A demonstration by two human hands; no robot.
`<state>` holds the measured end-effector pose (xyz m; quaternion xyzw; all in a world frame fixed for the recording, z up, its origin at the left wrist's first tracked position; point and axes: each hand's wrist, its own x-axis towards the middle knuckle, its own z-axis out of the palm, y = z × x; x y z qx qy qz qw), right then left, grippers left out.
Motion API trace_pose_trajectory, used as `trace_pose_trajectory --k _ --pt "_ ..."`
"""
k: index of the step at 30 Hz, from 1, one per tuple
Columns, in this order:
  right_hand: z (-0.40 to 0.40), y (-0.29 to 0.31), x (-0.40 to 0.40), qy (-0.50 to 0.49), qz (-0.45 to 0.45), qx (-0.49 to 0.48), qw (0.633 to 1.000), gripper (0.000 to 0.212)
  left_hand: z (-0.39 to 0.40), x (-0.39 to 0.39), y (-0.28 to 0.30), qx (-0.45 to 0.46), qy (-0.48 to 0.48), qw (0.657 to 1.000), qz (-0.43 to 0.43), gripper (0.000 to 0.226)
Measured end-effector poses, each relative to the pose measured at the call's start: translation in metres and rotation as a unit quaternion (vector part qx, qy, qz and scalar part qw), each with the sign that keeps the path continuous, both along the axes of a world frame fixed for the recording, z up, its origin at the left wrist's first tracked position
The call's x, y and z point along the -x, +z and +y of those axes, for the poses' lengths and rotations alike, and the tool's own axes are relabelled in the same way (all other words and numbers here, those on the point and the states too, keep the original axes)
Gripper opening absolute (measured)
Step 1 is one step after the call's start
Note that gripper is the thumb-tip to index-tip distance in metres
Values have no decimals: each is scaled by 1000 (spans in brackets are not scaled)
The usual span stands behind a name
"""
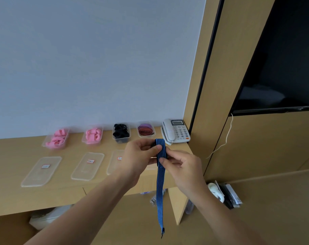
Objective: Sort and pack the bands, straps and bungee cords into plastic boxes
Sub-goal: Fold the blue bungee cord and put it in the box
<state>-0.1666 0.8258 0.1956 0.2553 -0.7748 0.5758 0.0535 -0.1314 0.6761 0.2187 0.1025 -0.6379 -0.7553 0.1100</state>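
Head camera looks down on a wooden desk (12, 197) set against a pale wall, and every place below is given relative to that desk. Along its far edge stands a row of four clear plastic boxes. The leftmost box (56, 138) holds pink bands, and the second box (93, 135) holds more pink bands. The third box (121, 133) is filled with black straps, and the fourth box (146, 129) holds red and purple bands. At the desk's far right corner sits a white telephone (176, 131).

Nearer the front of the desk lie flat clear lids with small red-edged labels: a left lid (41, 171), a middle lid (88, 165), and a third lid (115, 161) partly hidden behind the left forearm.

Above the desk's right front part, two bare hands work on a blue striped strap (160, 183). The left hand (139, 157) pinches the folded upper end of the strap between thumb and fingers, its grip closed on the fabric. The right hand (182, 167) is closed on the same strap just below, thumb pressed against the stripes. The strap loops over at the top between the hands, and its long free end hangs straight down past the desk's front edge, ending in a small dark tip.

To the right of the desk, a dark screen (280, 55) is mounted on a wood-panelled wall.
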Motion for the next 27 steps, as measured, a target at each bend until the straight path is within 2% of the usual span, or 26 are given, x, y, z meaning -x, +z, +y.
trace_pose_trajectory --k 3,8,13,18,20,23,25,27 --pt "-6 -1 -4 -4 30 -31 999 28 1 -1 -2 -3 9 1000 -6 17" --pt "-13 -7 -8 -77 112 -88 987 16 3 -2 -5 -23 9 1000 -15 18" --pt "-18 -8 -9 -99 143 -96 980 16 2 -2 -6 -29 12 999 -18 16" --pt "-22 -13 -12 -117 140 -130 975 7 2 -1 -7 -18 20 999 -22 15" --pt "-20 -13 -13 -88 97 -83 988 4 0 -2 -7 -10 20 1000 -20 15" --pt "-15 -5 -8 6 -78 35 996 16 -7 -2 -4 13 20 1000 -11 13" --pt "-12 2 0 41 -160 62 984 22 -10 -3 -2 22 12 1000 5 14" --pt "-8 7 7 68 -181 56 980 26 -11 -4 0 30 -7 999 29 16"
